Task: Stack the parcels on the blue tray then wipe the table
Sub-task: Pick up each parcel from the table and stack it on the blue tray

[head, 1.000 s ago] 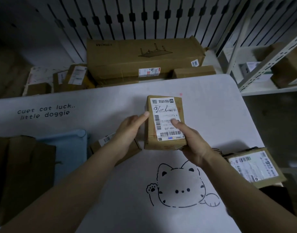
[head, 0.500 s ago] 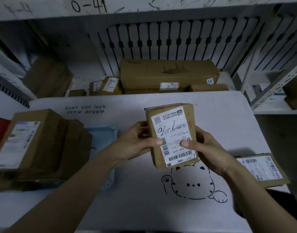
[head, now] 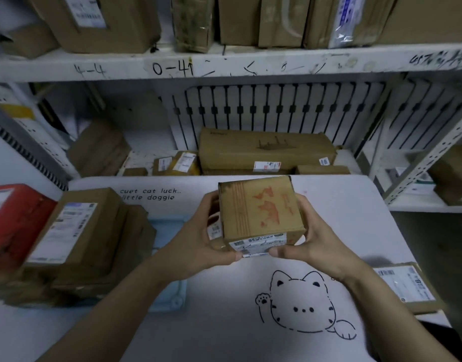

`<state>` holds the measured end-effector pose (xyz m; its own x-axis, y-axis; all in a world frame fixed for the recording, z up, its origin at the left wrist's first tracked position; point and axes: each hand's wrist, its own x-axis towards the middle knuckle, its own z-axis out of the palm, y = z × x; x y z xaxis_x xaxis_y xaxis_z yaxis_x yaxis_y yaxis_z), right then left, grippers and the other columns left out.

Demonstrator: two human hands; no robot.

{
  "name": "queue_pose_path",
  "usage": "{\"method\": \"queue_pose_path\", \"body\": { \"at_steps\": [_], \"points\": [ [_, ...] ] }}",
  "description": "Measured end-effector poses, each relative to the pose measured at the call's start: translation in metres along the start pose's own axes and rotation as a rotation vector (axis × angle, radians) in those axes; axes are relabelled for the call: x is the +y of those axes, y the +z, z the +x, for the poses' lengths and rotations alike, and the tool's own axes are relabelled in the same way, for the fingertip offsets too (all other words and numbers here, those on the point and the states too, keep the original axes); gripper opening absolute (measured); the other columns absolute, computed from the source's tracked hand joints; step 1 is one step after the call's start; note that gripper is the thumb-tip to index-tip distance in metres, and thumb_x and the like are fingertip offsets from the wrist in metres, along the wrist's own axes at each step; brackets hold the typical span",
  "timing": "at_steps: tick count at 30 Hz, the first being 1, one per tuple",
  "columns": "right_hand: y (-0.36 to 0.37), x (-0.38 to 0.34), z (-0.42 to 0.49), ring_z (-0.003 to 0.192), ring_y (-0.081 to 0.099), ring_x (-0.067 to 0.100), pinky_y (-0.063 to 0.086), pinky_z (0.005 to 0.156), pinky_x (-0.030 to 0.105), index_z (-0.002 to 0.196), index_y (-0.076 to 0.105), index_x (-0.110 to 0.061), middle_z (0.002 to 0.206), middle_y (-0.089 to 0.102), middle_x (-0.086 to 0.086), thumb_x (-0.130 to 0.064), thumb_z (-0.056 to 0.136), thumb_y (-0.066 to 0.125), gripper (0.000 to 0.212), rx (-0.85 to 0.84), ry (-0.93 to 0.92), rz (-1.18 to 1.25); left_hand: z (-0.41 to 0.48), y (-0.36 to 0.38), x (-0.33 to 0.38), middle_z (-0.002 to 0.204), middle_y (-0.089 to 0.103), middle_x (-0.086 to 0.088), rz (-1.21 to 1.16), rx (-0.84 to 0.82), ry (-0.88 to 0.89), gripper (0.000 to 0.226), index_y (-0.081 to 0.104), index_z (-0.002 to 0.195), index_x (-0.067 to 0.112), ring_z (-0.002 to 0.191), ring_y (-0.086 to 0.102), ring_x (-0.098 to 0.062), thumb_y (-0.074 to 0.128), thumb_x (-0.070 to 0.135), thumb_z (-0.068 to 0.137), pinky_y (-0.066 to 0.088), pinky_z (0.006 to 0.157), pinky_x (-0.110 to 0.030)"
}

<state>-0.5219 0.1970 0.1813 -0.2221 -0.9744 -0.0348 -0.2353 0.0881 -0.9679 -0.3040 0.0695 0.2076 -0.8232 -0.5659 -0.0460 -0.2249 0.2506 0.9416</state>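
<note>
Left hand (head: 198,242) and right hand (head: 317,244) are clasping the parcel (head: 260,215) with curled fingers (head: 211,205), likely steadying it. The blue tray (head: 167,231) is waiting at the table's (head: 224,325) left edge.

Two bare hands, a left hand (head: 198,246) and a right hand (head: 320,246), grip one held parcel (head: 258,212) between them; one small parcel (head: 214,229) shows partly behind the left hand; one blue tray (head: 169,296) bears a pile of brown parcels (head: 75,239), at least three, blur preventing an exact count; one red parcel (head: 13,220) at far left; one labelled parcel (head: 405,286) at the right edge of one table (head: 224,325); one long carton (head: 266,150) behind.
</note>
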Motion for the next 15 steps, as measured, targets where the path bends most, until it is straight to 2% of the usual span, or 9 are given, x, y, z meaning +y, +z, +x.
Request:
{"method": "queue_pose_path", "body": {
  "at_steps": [3, 6, 8, 10, 12, 14, 15],
  "points": [
    [0.001, -0.003, -0.001, 0.13, 0.052, 0.013, 0.043, 0.109, 0.05, 0.141, 0.04, -0.037, 0.134, 0.058, -0.011, -0.005, 0.068, 0.09, 0.093, -0.004, -0.025, -0.01, -0.005, -0.001, 0.003, 0.134, 0.052, 0.01, 0.021, 0.001, 0.02, 0.092, 0.029, 0.143, 0.02, 0.126, 0.05, -0.001, 0.082, -0.003, 0.072, 0.048, 0.09, -0.012],
    [0.003, -0.003, -0.001, 0.13, 0.052, 0.011, 0.042, 0.111, 0.049, 0.14, 0.041, -0.038, 0.134, 0.059, -0.01, -0.007, 0.067, 0.091, 0.094, 0.002, -0.035, -0.02, -0.008, -0.001, 0.003, 0.135, 0.052, 0.012, 0.02, 0.003, 0.012, 0.093, 0.029, 0.143, 0.022, 0.126, 0.05, -0.001, 0.083, -0.001, 0.072, 0.047, 0.091, -0.012],
    [0.004, -0.004, -0.001, 0.13, 0.051, 0.009, 0.041, 0.112, 0.046, 0.14, 0.041, -0.038, 0.134, 0.058, -0.012, -0.009, 0.067, 0.091, 0.094, 0.004, -0.042, -0.032, -0.01, -0.003, 0.003, 0.138, 0.05, 0.013, 0.029, 0.016, 0.007, 0.096, 0.027, 0.145, 0.025, 0.13, 0.047, -0.002, 0.085, 0.003, 0.071, 0.048, 0.098, -0.018],
    [0.005, -0.004, 0.0, 0.131, 0.05, 0.006, 0.04, 0.112, 0.04, 0.14, 0.041, -0.039, 0.135, 0.056, -0.017, -0.01, 0.067, 0.091, 0.093, 0.012, -0.058, -0.061, -0.011, -0.006, 0.0, 0.146, 0.042, 0.013, 0.066, 0.03, 0.003, 0.107, 0.019, 0.149, 0.03, 0.137, 0.039, -0.004, 0.088, 0.014, 0.068, 0.041, 0.109, -0.028],
    [0.005, -0.001, 0.001, 0.129, 0.049, 0.001, 0.04, 0.11, 0.033, 0.138, 0.042, -0.039, 0.132, 0.055, -0.022, -0.008, 0.066, 0.091, 0.092, 0.033, -0.071, -0.097, -0.011, -0.01, -0.003, 0.153, 0.031, 0.012, 0.112, 0.052, 0.009, 0.12, 0.011, 0.151, 0.036, 0.142, 0.029, -0.004, 0.091, 0.028, 0.062, 0.037, 0.109, -0.02],
    [0.005, 0.003, 0.003, 0.128, 0.048, 0.003, 0.042, 0.107, 0.027, 0.138, 0.042, -0.039, 0.134, 0.053, -0.016, -0.012, 0.064, 0.092, 0.093, 0.074, -0.074, -0.139, -0.011, -0.013, -0.001, 0.156, 0.02, 0.014, 0.204, 0.104, 0.03, 0.126, 0.006, 0.151, 0.04, 0.144, 0.022, -0.002, 0.09, 0.046, 0.056, 0.035, 0.101, -0.007],
    [0.006, 0.004, 0.004, 0.128, 0.046, 0.006, 0.042, 0.104, 0.024, 0.139, 0.042, -0.039, 0.135, 0.051, -0.013, -0.017, 0.061, 0.093, 0.095, 0.096, -0.077, -0.173, -0.011, -0.013, 0.0, 0.156, 0.017, 0.016, 0.263, 0.133, 0.048, 0.127, 0.005, 0.15, 0.041, 0.144, 0.02, -0.001, 0.087, 0.053, 0.054, 0.031, 0.101, -0.007]
  ]
}}
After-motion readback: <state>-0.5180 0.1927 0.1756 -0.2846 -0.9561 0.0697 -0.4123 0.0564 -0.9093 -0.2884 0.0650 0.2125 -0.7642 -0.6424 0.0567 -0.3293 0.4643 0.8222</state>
